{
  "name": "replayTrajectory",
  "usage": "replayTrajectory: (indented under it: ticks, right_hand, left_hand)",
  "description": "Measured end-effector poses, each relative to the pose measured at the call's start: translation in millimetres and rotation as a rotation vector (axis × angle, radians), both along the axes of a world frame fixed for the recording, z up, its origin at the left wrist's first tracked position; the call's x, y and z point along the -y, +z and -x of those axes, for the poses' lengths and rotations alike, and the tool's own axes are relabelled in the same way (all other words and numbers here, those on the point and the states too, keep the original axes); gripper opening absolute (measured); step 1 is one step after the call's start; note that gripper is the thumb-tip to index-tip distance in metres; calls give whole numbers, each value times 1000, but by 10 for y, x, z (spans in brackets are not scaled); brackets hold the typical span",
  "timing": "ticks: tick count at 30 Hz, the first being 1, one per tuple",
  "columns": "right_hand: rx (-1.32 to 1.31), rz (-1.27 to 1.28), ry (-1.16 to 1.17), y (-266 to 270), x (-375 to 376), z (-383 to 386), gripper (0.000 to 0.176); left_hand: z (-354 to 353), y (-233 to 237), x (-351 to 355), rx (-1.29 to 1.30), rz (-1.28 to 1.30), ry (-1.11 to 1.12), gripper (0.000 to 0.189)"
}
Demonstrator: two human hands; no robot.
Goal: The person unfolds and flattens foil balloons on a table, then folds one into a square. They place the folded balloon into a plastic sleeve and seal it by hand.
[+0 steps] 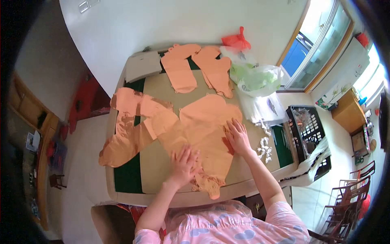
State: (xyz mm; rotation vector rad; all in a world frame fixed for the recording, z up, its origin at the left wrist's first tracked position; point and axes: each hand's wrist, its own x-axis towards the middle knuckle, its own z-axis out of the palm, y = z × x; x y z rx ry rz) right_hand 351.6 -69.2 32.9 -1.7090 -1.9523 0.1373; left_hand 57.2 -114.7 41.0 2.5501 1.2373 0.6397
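Note:
A flat, uninflated rose-gold foil balloon [207, 134] lies spread on the table in front of me, its narrow end toward me. My left hand [185, 164] rests on its lower left part with the fingers stretched out. My right hand [237, 137] lies open on its right edge, beside a darker, creased patch of foil. To the left, more flat foil balloons [134, 142] overlap one another and touch the one under my hands. Further pieces of the same foil, one balloon [181, 73] and another [213, 69], lie at the far side.
White twisted strings [265, 150] lie right of my right hand. Plastic bags [260, 79] and a red bag [237, 40] sit at the back right. A black crate [306, 134] stands against the table's right side. A beige folded piece [143, 66] lies at the back left.

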Motion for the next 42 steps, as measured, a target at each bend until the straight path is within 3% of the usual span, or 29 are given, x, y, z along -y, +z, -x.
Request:
replayTrajectory:
  ticks: [9, 10, 11, 14, 19, 25, 28, 31, 34, 37, 40, 42]
  right_hand:
    - [90, -33, 266, 458, -1560, 366, 51]
    - [132, -29, 287, 576, -1706, 504, 51]
    - [100, 128, 243, 680, -1793, 619, 50]
    - [158, -56, 439, 169, -2442, 618, 50]
    - [169, -34, 509, -82, -2824, 672, 53]
    - [45, -40, 463, 56, -2858, 762, 40]
    - [-11, -192, 422, -51, -2983, 803, 25]
    - [-79, -169, 376, -91, -3082, 842, 15]
    - [-73, -120, 266, -53, -3110, 887, 14]
    - [-97, -118, 168, -71, -3165, 932, 17]
    - [-144, -65, 125, -12, -3176, 968, 20]
    - [-136, -41, 131, 1, -3202, 982, 21]
  left_hand:
    - [65, 392, -1896, -103, -137, 13, 43]
    - [30, 370, -2108, -130, -125, 5, 41]
    - [-7, 211, -2360, -153, -161, 12, 40]
    - [-128, -166, -2947, -213, -250, 34, 38]
    - [-246, -245, -3316, -228, -180, 3, 33]
    - [-209, 184, -3493, -173, 267, 131, 20]
    - [-186, 42, -3462, 160, 24, 65, 14]
    - [-140, -30, -3478, 158, -208, -38, 12]
    - [-131, -21, -3563, 90, -10, 175, 20]
    - [-243, 51, -3508, 306, -193, 294, 10]
    - [-260, 124, -3393, -15, -220, 80, 7]
    - [-259, -34, -3467, -33, -264, 34, 9]
